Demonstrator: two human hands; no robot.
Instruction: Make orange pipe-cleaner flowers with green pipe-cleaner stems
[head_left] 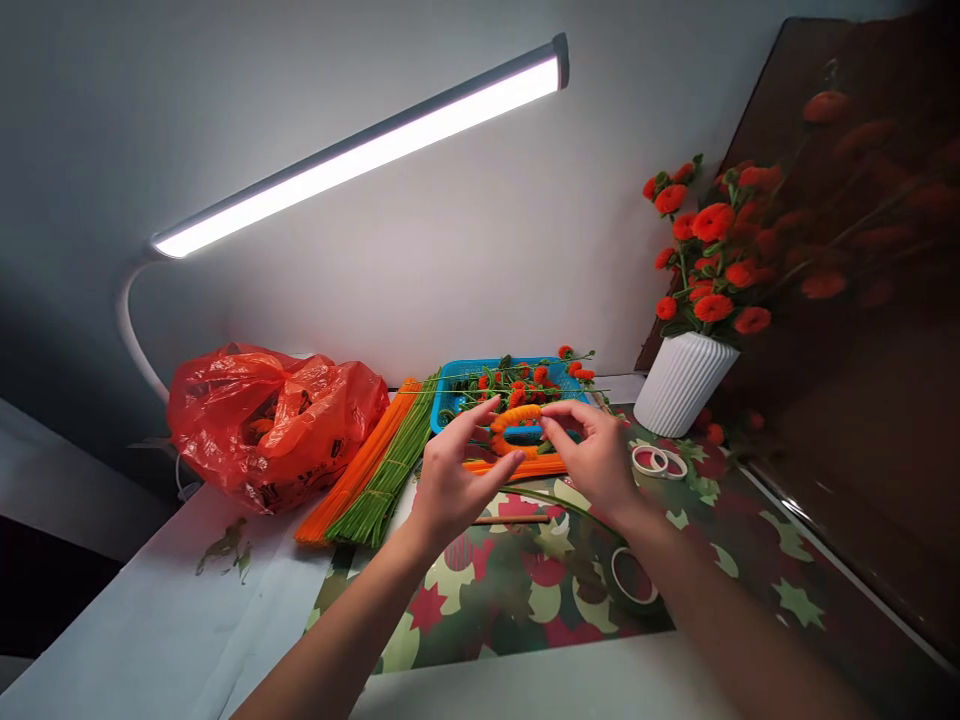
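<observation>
An orange fuzzy pipe cleaner (517, 412), bent into an open C-shaped coil, is held up over the table. My right hand (601, 458) pinches its upper end between thumb and fingertips. On the coil's other side is my left hand (454, 480), open, with thumb and fingers spread around the curve. The left thumb tip is close to the coil's lower end; I cannot tell if it touches. Behind the hands sits a blue plastic basket (448, 372) with red pipe-cleaner flowers on green stems. Orange pipe cleaners (551, 465) lie just below it.
A red plastic bag (225, 430) stands left, beside bundles of orange stems (360, 465) and green stems (386, 470). Tape rolls (649, 461) and a green tape roll (616, 575) lie right. A white ribbed vase (684, 385) holds red flowers. A lamp (367, 150) hangs overhead.
</observation>
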